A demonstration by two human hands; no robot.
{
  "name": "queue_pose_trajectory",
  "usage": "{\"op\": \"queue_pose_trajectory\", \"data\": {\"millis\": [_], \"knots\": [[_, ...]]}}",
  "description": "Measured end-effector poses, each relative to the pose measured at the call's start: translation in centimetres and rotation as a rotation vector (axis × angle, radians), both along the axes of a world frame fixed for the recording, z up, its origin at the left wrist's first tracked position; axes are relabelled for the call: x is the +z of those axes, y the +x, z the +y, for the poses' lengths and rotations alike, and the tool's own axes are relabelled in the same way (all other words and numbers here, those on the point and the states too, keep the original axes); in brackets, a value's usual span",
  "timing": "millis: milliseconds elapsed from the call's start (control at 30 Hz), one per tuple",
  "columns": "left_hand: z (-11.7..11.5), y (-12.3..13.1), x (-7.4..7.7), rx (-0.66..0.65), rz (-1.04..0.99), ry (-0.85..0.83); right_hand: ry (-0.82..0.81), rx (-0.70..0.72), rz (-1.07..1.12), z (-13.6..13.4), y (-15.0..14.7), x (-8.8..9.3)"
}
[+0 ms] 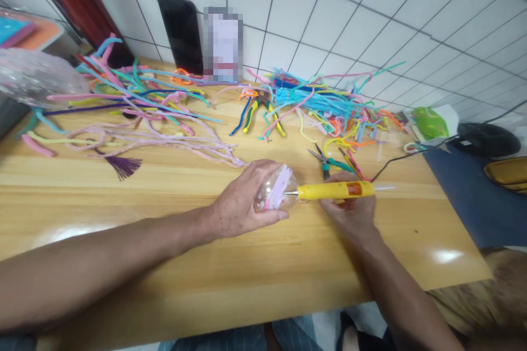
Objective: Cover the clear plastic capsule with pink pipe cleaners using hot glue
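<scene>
My left hand (pixel 241 200) is closed around a clear plastic ball (pixel 291 182) near the middle of the table. A band of lilac pipe cleaners (pixel 280 187) runs across the ball, with a bit of pink at its lower end. My right hand (pixel 352 211) grips a yellow hot glue gun (pixel 323 191) from below and behind. Its metal nozzle (pixel 291 193) points left and meets the lilac band, though I cannot tell whether it touches. A clear glue stick (pixel 385 187) sticks out of the gun's back end.
Loose pipe cleaners (pixel 156 131) spread over the left back, beside a purple tassel (pixel 121 164). A blue bundle (pixel 317 98) lies at the back. Yellow-green pliers (pixel 247 118) and teal-handled pliers (pixel 340 164) lie nearby. A black cord (pixel 395 159) crosses the right. Two phones lean on the tiled wall (pixel 321 16).
</scene>
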State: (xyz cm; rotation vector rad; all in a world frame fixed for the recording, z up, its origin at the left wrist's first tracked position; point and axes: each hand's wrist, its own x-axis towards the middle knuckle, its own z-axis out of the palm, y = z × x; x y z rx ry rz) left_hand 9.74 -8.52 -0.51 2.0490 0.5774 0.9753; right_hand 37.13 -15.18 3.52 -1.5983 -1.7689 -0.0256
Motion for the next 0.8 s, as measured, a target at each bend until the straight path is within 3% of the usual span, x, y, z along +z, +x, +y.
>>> {"op": "queue_pose_trajectory", "data": {"millis": [367, 800], "knots": [[0.0, 0.01, -0.32, 0.004, -0.001, 0.063, -0.002, 0.02, 0.034, -0.14, 0.25, -0.08], [0.01, 0.13, -0.29, 0.012, -0.01, 0.011, 0.01, 0.024, -0.011, -0.18, 0.25, 0.17]]}}
